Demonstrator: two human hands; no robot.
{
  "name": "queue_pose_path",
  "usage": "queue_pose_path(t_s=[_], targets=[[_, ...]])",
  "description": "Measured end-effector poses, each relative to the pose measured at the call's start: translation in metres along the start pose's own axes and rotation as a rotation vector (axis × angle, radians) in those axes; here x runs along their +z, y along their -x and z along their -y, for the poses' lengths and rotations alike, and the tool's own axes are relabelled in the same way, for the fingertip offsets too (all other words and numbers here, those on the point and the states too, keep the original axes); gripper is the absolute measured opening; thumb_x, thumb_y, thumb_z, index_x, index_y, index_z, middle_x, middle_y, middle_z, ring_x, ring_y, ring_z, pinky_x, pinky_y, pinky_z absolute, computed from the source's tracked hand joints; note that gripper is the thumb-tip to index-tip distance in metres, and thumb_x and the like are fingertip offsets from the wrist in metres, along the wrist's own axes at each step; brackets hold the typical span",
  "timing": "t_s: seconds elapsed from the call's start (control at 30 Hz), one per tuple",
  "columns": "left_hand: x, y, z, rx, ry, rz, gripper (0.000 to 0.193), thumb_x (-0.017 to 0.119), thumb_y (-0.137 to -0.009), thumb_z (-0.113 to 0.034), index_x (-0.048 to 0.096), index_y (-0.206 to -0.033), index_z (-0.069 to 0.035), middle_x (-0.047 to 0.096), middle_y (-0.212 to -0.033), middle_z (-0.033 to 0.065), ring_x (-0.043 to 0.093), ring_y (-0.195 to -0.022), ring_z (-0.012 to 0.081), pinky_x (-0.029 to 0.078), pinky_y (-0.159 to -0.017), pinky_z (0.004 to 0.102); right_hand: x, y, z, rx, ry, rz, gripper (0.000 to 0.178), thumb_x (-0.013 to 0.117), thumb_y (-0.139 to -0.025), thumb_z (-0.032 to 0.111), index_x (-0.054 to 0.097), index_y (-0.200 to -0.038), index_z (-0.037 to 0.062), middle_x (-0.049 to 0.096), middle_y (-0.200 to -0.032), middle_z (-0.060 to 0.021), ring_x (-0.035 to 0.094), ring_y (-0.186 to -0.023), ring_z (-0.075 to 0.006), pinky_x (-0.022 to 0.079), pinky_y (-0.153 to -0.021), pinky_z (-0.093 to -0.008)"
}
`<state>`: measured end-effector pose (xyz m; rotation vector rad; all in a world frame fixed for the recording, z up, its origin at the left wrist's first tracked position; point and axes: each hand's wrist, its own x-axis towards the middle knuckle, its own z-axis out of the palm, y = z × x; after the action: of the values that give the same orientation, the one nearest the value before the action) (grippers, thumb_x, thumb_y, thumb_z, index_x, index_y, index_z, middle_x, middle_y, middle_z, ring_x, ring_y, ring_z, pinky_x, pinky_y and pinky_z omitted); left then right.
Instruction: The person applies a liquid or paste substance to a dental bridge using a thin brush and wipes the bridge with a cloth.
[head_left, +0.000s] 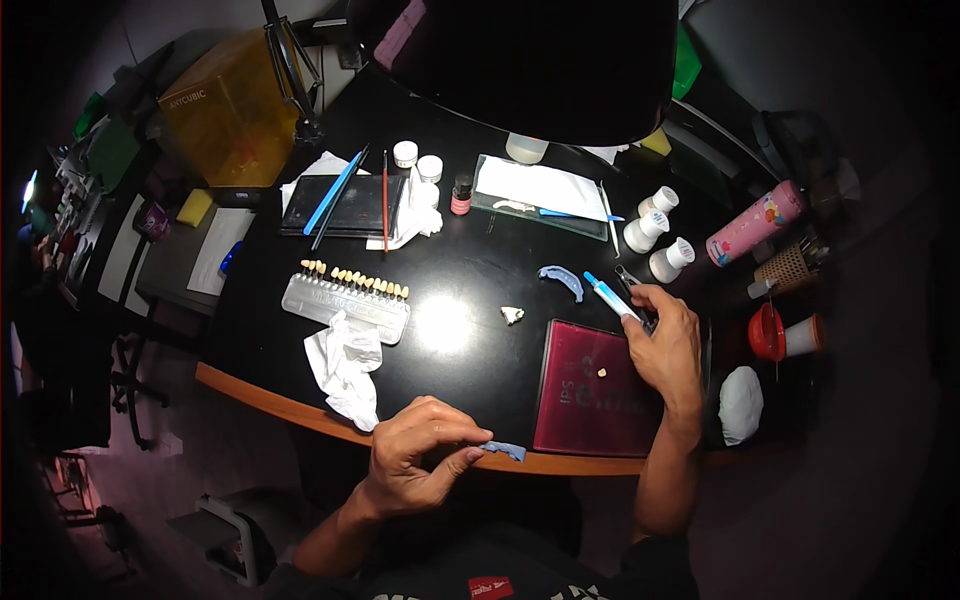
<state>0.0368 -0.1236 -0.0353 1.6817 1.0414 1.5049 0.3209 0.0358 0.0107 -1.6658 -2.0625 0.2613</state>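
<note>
My left hand (pixel 425 455) pinches a small blue-grey putty-like strip (pixel 503 451) between thumb and fingertips, over the table's front edge. On the right, my right hand (pixel 667 345) is closed around the lower end of a slim blue-and-white tube (pixel 606 296), its thumb against it. A thin dark tool (pixel 627 278) lies close by the fingers, partly hidden. Left of the tube rests a curved blue-grey putty piece (pixel 562 281). A small cream tooth-shaped piece (pixel 602 372) sits on the dark red case (pixel 560 425) below my right hand. A whitish tooth-like piece (pixel 512 316) lies mid-table.
A tooth shade guide (pixel 345 310) and crumpled tissue (pixel 345 365) are at the left. Behind stand white jars (pixel 405 153), a small red-and-black bottle (pixel 461 195) and a glass slab (pixel 590 228). White bottles (pixel 672 260) and a pink flask (pixel 755 223) stand right. A dark lamp (pixel 520 60) overhangs.
</note>
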Motion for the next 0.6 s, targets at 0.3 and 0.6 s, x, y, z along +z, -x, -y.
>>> queue_pose_path(t_s=[0.3, 0.6], targets=[[-0.022, -0.039, -0.049, 0.252, -0.302, 0.185, 0.016, 0.086, -0.085, -0.009, 0.080, -0.099, -0.008, 0.072, -0.088, 0.0018, 0.067, -0.078, 0.0165, 0.047, -0.070, 0.0320, 0.001, 0.002, 0.010, -0.091, -0.025, -0.060, 0.032, 0.077, -0.086, 0.011, 0.073, -0.117, 0.0007, 0.071, -0.102, -0.0175, 0.065, -0.099, -0.0360, 0.051, -0.091, -0.0467], [-0.014, -0.172, 0.002, 0.295, -0.258, 0.343, 0.014, 0.082, -0.088, -0.007, 0.077, -0.100, -0.005, 0.074, -0.089, 0.0089, 0.069, -0.078, 0.0210, 0.055, -0.068, 0.0333, -0.002, 0.001, 0.009, -0.170, -0.065, -0.124, 0.023, 0.078, -0.084, 0.009, 0.076, -0.106, 0.0019, 0.070, -0.098, -0.0167, 0.064, -0.097, -0.0376, 0.051, -0.089, -0.0467]])
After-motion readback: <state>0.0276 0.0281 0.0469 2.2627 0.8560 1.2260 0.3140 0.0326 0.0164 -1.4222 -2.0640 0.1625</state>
